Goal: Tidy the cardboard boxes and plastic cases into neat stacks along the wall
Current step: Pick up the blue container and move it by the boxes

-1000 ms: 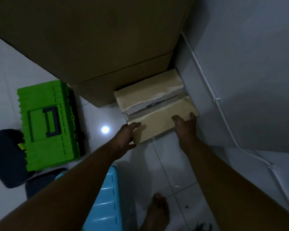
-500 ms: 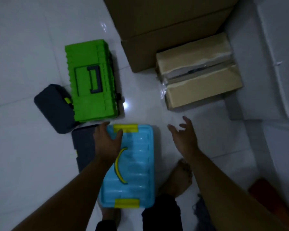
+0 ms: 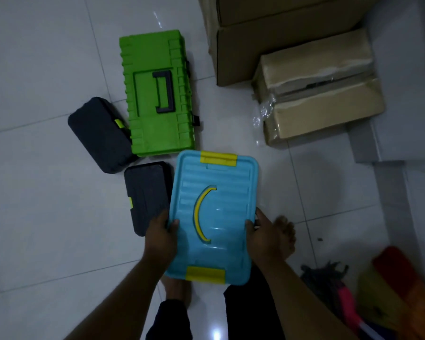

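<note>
hands (image 3: 160, 238) (image 3: 265, 235) grip blue case (image 3: 214, 217) by sides.

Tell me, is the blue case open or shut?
Shut: the blue case has its lid flat on, a yellow latch over each end.

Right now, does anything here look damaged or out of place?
The small cardboard box by the wall has its wrapping split open on top, clear plastic crumpled loose at its corner. The rounded dark case lies askew beside the green toolbox. Left hand and right hand grip the blue case.
</note>
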### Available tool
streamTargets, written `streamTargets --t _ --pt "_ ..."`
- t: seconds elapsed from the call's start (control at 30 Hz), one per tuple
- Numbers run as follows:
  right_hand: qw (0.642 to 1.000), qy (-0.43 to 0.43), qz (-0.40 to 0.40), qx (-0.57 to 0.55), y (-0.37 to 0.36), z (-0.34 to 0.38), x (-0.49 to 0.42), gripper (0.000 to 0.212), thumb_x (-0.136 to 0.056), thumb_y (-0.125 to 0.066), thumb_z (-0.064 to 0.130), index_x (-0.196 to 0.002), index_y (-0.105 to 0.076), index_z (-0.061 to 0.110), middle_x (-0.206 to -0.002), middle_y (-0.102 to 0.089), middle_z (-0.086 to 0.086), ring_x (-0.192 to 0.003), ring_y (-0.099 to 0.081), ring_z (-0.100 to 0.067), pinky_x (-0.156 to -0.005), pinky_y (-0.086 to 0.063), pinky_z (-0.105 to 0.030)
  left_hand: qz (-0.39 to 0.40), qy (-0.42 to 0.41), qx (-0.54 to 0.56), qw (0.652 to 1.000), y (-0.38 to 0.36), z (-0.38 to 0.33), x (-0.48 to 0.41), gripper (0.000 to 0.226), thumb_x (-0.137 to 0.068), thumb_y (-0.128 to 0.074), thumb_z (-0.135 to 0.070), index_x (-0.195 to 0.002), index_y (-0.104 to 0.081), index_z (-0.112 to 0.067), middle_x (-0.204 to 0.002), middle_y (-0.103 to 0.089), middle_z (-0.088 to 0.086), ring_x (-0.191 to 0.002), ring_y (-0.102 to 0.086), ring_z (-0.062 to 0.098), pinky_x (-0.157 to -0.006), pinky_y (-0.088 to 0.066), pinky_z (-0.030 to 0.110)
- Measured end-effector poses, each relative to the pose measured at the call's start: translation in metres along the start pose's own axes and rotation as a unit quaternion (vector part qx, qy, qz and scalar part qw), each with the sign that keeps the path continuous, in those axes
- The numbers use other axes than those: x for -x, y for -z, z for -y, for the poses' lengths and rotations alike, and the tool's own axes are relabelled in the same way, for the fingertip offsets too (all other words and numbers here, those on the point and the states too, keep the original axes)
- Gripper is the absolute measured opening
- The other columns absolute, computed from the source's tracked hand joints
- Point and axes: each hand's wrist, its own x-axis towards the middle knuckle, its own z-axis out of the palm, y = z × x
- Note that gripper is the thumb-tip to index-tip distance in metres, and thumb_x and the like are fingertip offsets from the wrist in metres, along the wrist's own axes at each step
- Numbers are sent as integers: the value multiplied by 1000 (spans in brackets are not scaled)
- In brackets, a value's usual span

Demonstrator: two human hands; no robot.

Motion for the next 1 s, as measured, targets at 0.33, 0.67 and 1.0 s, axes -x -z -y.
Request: streamTargets --t 0.33,0.67,1.0 --pt "992 -20 -107 70 21 21 15 54 -87 -14 84 -138 -30 77 -112 -61 7 -103 -64 -28 -92 -54 -51 -186 -46 66 979 51 -92 57 40 -104 -41 -41 -141 -56 -34 -101 -51 0 -94 -52 14 -83 -40 34" --pt "950 73 -238 -189 97 92 32 39 -105 -50 40 -143 -55 32 -125 -63 13 -111 -61 -8 -95 -54 -45 -198 -125 56 970 68 -196 55 36 -107 -45 -41 -139 -59 -32 -101 -52 -2 -95 -52 11 -81 -40 30" --pt "879 55 -347 -323 174 93 -70 32 -106 -50 8 -136 -58 0 -125 -63 -3 -109 -59 -4 -87 -41 -3 -126 -349 -81 925 14 -348 -52 35 -102 -51 -21 -135 -60 -15 -113 -62 11 -106 -58 31 -91 -49 41"
